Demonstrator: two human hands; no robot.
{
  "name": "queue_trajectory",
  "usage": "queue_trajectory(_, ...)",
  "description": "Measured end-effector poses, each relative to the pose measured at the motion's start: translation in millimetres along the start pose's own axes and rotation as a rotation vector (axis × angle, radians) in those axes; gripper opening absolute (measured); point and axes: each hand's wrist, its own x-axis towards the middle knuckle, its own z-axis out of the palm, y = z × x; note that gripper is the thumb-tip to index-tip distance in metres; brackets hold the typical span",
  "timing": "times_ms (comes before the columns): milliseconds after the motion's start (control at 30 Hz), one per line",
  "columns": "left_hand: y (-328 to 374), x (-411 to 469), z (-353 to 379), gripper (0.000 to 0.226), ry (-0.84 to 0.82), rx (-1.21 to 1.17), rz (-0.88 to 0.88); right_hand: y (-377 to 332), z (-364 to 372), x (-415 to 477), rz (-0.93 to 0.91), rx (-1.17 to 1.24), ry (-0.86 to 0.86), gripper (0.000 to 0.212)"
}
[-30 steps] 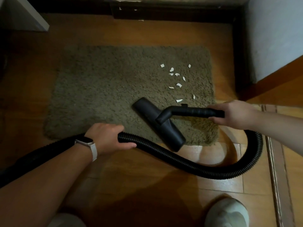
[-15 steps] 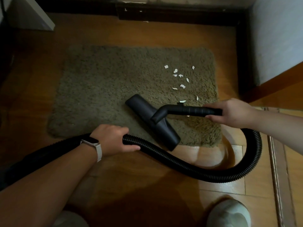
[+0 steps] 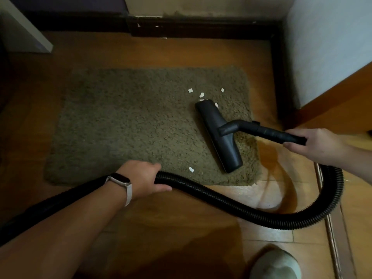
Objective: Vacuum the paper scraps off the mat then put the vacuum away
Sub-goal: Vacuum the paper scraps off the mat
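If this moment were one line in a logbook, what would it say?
step: vacuuming | nozzle: on mat | right hand: wand | left hand: hose | paper scraps: some remain

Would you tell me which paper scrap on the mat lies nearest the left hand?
The lone scrap by the mat's near edge, just right of the left hand; the others cluster beyond the nozzle.
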Motion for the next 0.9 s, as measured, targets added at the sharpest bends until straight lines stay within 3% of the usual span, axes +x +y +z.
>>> queue_trajectory(133, 7, -7, 8, 0.071, 0.057, 0.035, 0.117, -12, 9, 1, -0.152, -0.132, -0.126, 0.026)
queue_trajectory(267, 4, -13, 14, 0.092, 0.095, 0.013, 0.176, -36, 22, 15, -0.222, -0.252, -0.184, 0.039)
queue_trajectory(600, -8, -20, 22, 0.085, 0.238, -0.047, 0.206, -99, 52, 29, -0.446, -0.306, -0.223, 0.042)
queue_trajectory(800, -12, -20, 25, 0.08, 0.31, -0.095, 0.215, -91, 40, 39, -0.402, -0.269, -0.203, 0.042)
queue_trajectory(900, -9, -20, 20, 0.073, 0.248, -0.087, 0.189, -64, 27, 38, -0.32, -0.226, -0.143, 0.048)
